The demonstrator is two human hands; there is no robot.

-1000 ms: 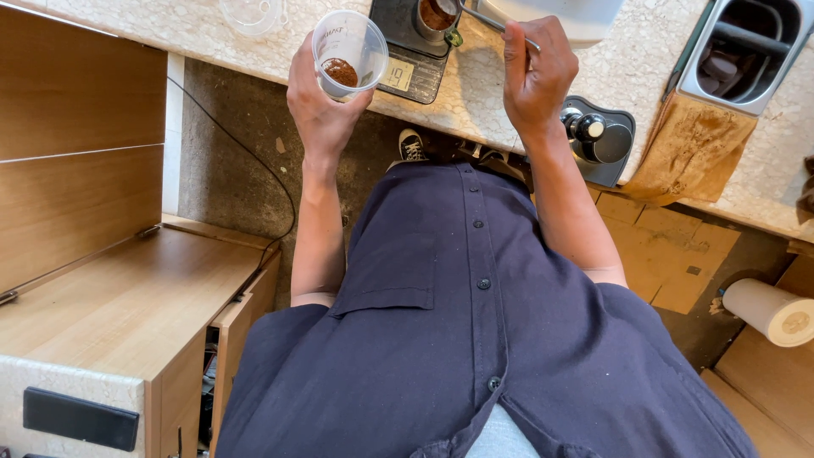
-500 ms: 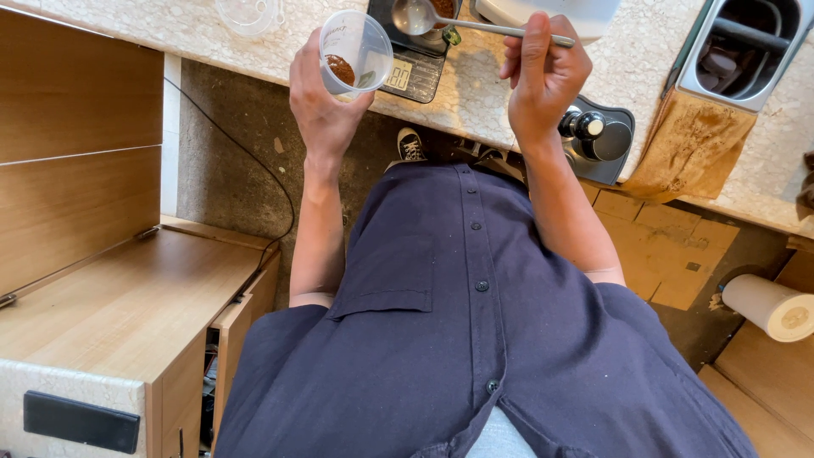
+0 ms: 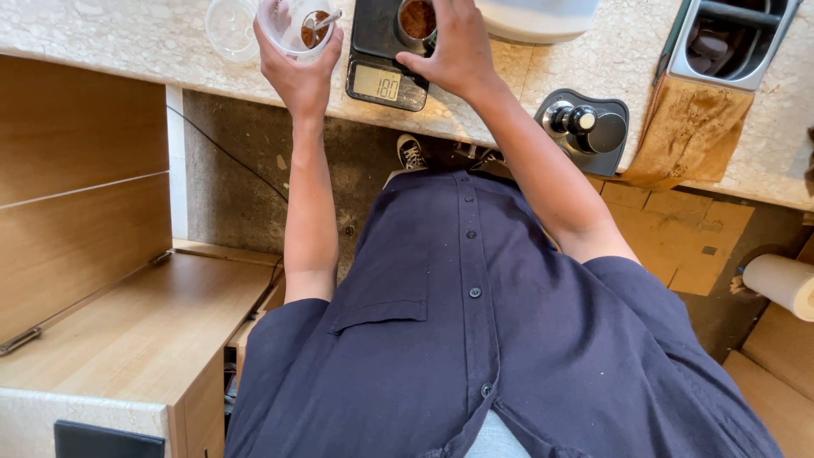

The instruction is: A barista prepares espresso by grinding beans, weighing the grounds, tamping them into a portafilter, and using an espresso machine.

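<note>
Head view, looking straight down the person's dark navy button shirt (image 3: 475, 339) to a pale speckled stone counter (image 3: 110, 42). The left hand (image 3: 298, 72) is closed around a small clear plastic cup (image 3: 297, 24) w/ brown coffee powder at the bottom; the fingers wrap it from below and the side, and the cup is lifted a bit off the counter and tilted, probably so the powder can be reached. A thin metal spoon (image 3: 322, 21) rests inside the cup, handle leaning on the rim near the thumb. The right hand (image 3: 454, 51) is over a round metal basket filled w/ brown ground coffee (image 3: 417, 19), which stands on a flat black digital scale (image 3: 386, 59); the fingers curl down around the basket's right edge, but how firmly they hold it I cannot tell, the hand hides the contact. The basket sits on the scale likely so the weight can be read from the lit display at the front. Just left of the cup lies a clear round plastic lid (image 3: 229, 25), apart from it. To the right, on a dark mat, a black and silver coffee tamper (image 3: 577, 123) stands upright. Further right a wooden box w/ a grey metal tray (image 3: 721, 59), and a white paper roll (image 3: 784, 284) lower down, well apart from both hands.
</note>
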